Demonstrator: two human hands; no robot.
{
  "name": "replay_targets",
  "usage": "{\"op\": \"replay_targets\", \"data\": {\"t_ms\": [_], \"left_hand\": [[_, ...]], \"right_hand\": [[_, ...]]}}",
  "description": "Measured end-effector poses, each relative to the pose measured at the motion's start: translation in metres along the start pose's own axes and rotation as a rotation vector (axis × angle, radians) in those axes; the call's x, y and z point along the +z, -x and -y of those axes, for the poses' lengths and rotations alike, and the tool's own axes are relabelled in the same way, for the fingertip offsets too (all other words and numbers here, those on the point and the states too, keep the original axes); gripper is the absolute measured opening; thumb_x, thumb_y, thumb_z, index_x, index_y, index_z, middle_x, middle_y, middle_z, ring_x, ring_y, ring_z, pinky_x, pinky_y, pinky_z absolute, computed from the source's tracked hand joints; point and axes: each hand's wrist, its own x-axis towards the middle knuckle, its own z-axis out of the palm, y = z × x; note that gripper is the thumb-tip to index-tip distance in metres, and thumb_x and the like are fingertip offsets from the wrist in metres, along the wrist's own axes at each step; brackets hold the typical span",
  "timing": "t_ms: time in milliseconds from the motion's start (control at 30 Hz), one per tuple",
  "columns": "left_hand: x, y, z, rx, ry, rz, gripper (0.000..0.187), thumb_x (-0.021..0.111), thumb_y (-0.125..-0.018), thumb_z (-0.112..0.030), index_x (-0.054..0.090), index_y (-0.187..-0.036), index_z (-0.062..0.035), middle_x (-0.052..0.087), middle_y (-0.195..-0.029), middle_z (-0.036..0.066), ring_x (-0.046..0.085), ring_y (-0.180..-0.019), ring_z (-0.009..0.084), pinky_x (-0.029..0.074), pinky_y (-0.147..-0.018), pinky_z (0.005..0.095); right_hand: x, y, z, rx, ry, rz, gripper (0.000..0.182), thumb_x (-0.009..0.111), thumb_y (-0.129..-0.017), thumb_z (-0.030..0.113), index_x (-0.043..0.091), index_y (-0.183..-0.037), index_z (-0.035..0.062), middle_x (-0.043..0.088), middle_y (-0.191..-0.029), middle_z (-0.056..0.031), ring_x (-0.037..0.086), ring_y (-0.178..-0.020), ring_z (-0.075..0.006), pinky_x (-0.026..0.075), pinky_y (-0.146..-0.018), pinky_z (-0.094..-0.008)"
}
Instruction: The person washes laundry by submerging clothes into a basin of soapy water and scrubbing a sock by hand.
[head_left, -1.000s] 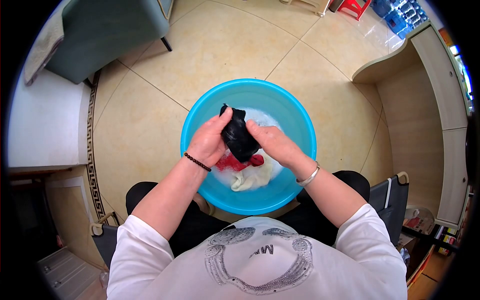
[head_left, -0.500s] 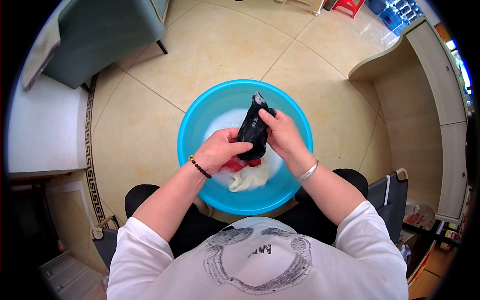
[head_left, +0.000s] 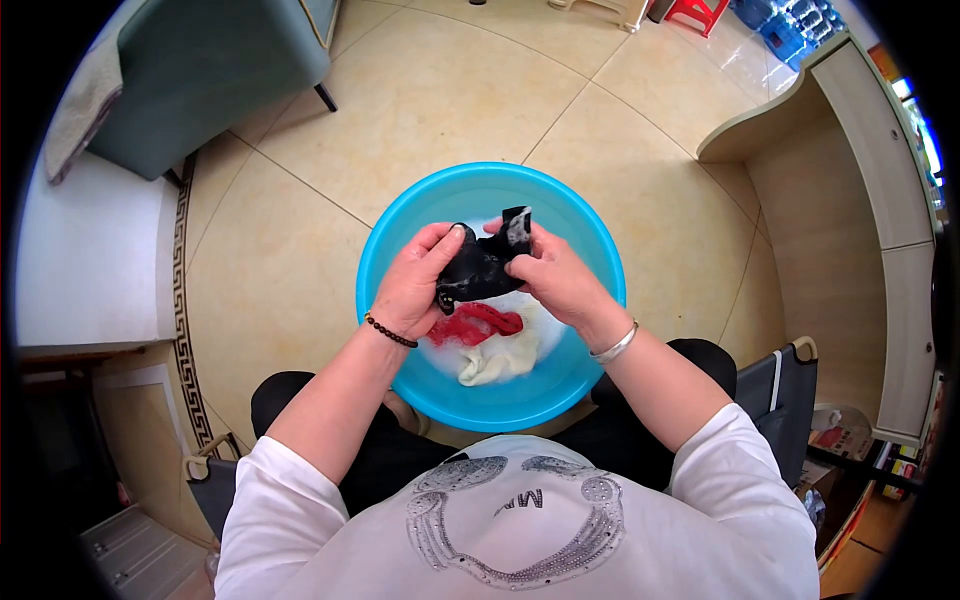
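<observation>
A wet black sock with whitish suds on it is stretched between my two hands above a blue basin. My left hand grips its left side, thumb on top. On the other side my right hand pinches it, and a short end sticks up past those fingers. Below, in the foamy water, lie a red cloth and a cream-coloured cloth, both partly sunk in suds. Some fingers of both hands are hidden behind the black fabric.
The basin stands on a tiled floor between my knees. A grey-green chair is at the upper left, a curved wooden cabinet at the right. A red stool and blue water bottles are at the far upper right.
The black sock has turned from a long upright shape to a bunched, sideways one. My left hand has shifted up and left along it, uncovering more of the red cloth.
</observation>
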Motion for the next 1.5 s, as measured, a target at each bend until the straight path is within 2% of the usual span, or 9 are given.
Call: {"op": "replay_targets", "data": {"t_ms": [100,233,667,800,867,1000,1100,1433,1500], "left_hand": [[0.004,0.002,0.000,0.053,-0.279,0.005,0.024,0.056,-0.092,-0.023,0.055,-0.105,-0.0035,0.059,-0.092,0.001,0.057,-0.081,0.0084,0.049,-0.071,0.0243],[0.012,0.008,-0.006,0.009,-0.539,0.089,0.020,0.056,-0.093,-0.022,0.055,-0.103,-0.0046,0.058,-0.091,0.000,0.054,-0.079,0.0056,0.045,-0.070,0.0208],[0.012,0.009,-0.011,0.104,-0.540,0.160,0.021,0.058,-0.089,-0.012,0.051,-0.106,-0.0028,0.059,-0.094,0.001,0.055,-0.082,0.0070,0.046,-0.073,0.0210],[0.005,0.006,-0.010,0.100,-0.642,0.022,0.016,0.054,-0.092,-0.015,0.056,-0.101,-0.0018,0.060,-0.090,0.001,0.055,-0.080,0.0065,0.046,-0.072,0.0210],[0.003,0.005,-0.008,0.110,-0.568,0.007,0.017,0.055,-0.092,-0.016,0.057,-0.100,-0.0014,0.060,-0.087,0.001,0.055,-0.078,0.0067,0.046,-0.070,0.0215],[0.001,0.002,0.001,0.114,-0.504,-0.010,0.016,0.052,-0.094,-0.018,0.056,-0.099,-0.0039,0.058,-0.085,-0.001,0.053,-0.076,0.0042,0.045,-0.068,0.0196],[0.011,0.008,0.004,0.199,-0.697,-0.084,0.021,0.046,-0.096,-0.023,0.054,-0.095,-0.0042,0.056,-0.081,0.000,0.051,-0.073,0.0065,0.043,-0.066,0.0214],[0.017,0.014,0.007,0.317,-0.841,-0.043,0.028,0.039,-0.097,-0.028,0.049,-0.090,-0.0022,0.050,-0.077,0.008,0.047,-0.071,0.0159,0.041,-0.067,0.0295],[0.015,0.013,0.011,0.407,-0.907,-0.032,0.028,0.038,-0.097,-0.027,0.048,-0.091,-0.0014,0.054,-0.077,0.020,0.053,-0.072,0.0347,0.043,-0.066,0.0388]], "right_hand": [[0.012,0.007,0.011,0.040,-0.045,0.068,0.045,0.064,-0.081,0.015,0.049,-0.122,0.0013,0.057,-0.103,-0.0074,0.056,-0.095,-0.0145,0.048,-0.081,-0.0287],[0.016,0.010,0.002,-0.090,0.536,0.073,0.033,0.062,-0.086,0.023,0.058,-0.108,-0.0015,0.064,-0.092,-0.0091,0.059,-0.085,-0.0166,0.047,-0.078,-0.0304],[0.006,0.000,0.003,0.201,0.107,-0.294,0.054,0.054,-0.089,0.047,0.060,-0.093,-0.0064,0.062,-0.083,-0.0104,0.058,-0.073,-0.0146,0.047,-0.067,-0.0285],[0.003,-0.001,0.000,0.187,0.233,-0.255,0.046,0.057,-0.088,0.041,0.060,-0.095,-0.0042,0.062,-0.083,-0.0088,0.059,-0.073,-0.0153,0.048,-0.067,-0.0299],[0.013,0.006,0.006,-0.286,0.512,-0.128,0.035,0.061,-0.087,0.031,0.056,-0.101,-0.0012,0.064,-0.084,-0.0125,0.062,-0.073,-0.0214,0.049,-0.067,-0.0327],[0.022,0.010,-0.001,-0.442,0.861,-0.103,0.029,0.061,-0.086,0.022,0.049,-0.102,0.0019,0.062,-0.082,-0.0209,0.062,-0.075,-0.0360,0.049,-0.062,-0.0412],[0.025,0.010,-0.012,-0.411,1.119,-0.138,0.024,0.061,-0.086,0.019,0.047,-0.093,0.0013,0.060,-0.072,-0.0206,0.060,-0.064,-0.0371,0.047,-0.053,-0.0419],[0.030,0.009,-0.025,-0.575,0.918,-0.190,0.015,0.055,-0.087,0.015,0.051,-0.080,0.0017,0.055,-0.057,-0.0185,0.057,-0.054,-0.0386,0.044,-0.047,-0.0445],[0.032,0.011,-0.021,-0.511,0.830,-0.183,0.014,0.055,-0.086,0.014,0.052,-0.081,0.0012,0.055,-0.058,-0.0195,0.057,-0.055,-0.0386,0.044,-0.049,-0.0438]]}}
